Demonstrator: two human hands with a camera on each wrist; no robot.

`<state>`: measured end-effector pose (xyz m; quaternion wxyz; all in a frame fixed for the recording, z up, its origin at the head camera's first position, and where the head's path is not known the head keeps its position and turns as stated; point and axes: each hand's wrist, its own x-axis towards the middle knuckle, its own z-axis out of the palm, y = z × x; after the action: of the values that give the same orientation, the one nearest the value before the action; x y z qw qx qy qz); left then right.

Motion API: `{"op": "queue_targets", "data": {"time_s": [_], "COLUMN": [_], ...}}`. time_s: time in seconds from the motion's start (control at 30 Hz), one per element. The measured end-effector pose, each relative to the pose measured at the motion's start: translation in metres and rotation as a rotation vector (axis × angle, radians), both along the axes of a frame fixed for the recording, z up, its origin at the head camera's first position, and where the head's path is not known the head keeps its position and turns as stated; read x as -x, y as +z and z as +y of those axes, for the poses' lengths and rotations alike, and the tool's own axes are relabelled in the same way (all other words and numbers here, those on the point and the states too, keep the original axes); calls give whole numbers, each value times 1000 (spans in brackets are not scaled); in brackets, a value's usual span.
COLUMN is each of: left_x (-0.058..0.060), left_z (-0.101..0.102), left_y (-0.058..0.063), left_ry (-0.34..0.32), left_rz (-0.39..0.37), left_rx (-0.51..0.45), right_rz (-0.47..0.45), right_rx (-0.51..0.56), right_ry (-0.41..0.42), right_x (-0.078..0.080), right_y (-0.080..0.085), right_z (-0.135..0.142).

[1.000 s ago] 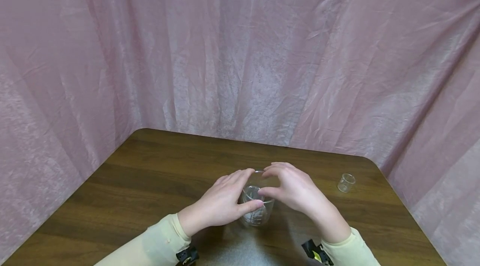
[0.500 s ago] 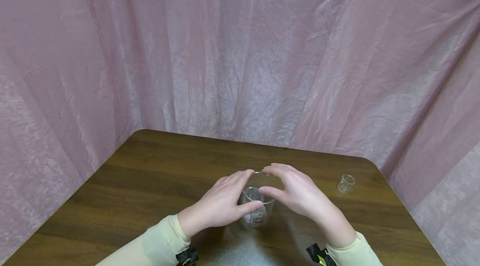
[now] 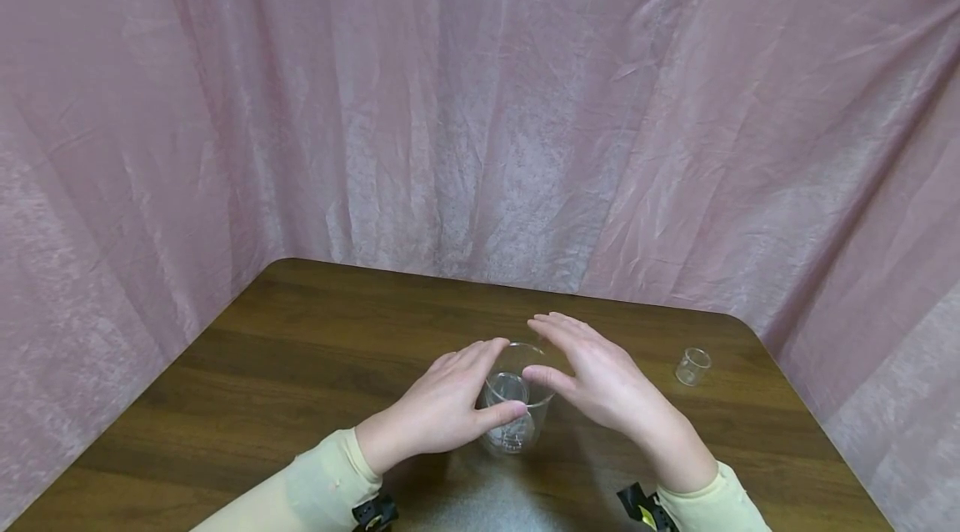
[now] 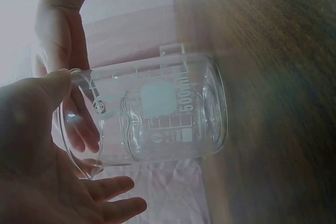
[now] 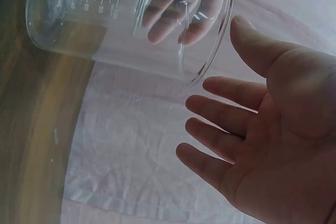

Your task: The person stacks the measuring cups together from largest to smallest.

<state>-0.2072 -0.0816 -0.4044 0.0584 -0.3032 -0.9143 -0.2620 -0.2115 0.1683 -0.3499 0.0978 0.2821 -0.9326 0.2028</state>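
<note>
A large clear glass beaker (image 4: 160,98) marked 500 ml stands upright on the wooden table. Inside it sits a smaller glass beaker (image 3: 509,388) with white graduations, seen through the wall. My left hand (image 3: 444,400) grips the large beaker at its rim, thumb on the near side and fingers round the far side. On the opposite side, my right hand (image 3: 596,373) is spread beside the rim. In the right wrist view its fingers (image 5: 215,137) are loosely extended, apart from the glass and holding nothing.
A tiny glass beaker (image 3: 692,366) stands alone toward the table's back right. The brown wooden table (image 3: 300,348) has rounded back corners. Pink curtains (image 3: 480,98) hang behind and along both sides.
My right hand has let go of the large beaker's rim; its fingers have straightened and drawn slightly to the right. The left hand and the beakers have stayed put.
</note>
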Motion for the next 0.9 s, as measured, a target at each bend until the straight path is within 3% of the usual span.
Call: {"op": "queue_targets", "data": {"time_s": [0.53, 0.9], "left_x": [1, 1], "left_z": [0, 0], "left_y": [1, 0], "left_ry": [-5, 2], "left_rz": [17, -1], "left_rx": [-10, 0], "right_rz": [-34, -55], "right_rx": [-46, -58], "right_ry": [7, -50], "right_x": [3, 8], "right_y": [3, 4], "right_z": [12, 19]}}
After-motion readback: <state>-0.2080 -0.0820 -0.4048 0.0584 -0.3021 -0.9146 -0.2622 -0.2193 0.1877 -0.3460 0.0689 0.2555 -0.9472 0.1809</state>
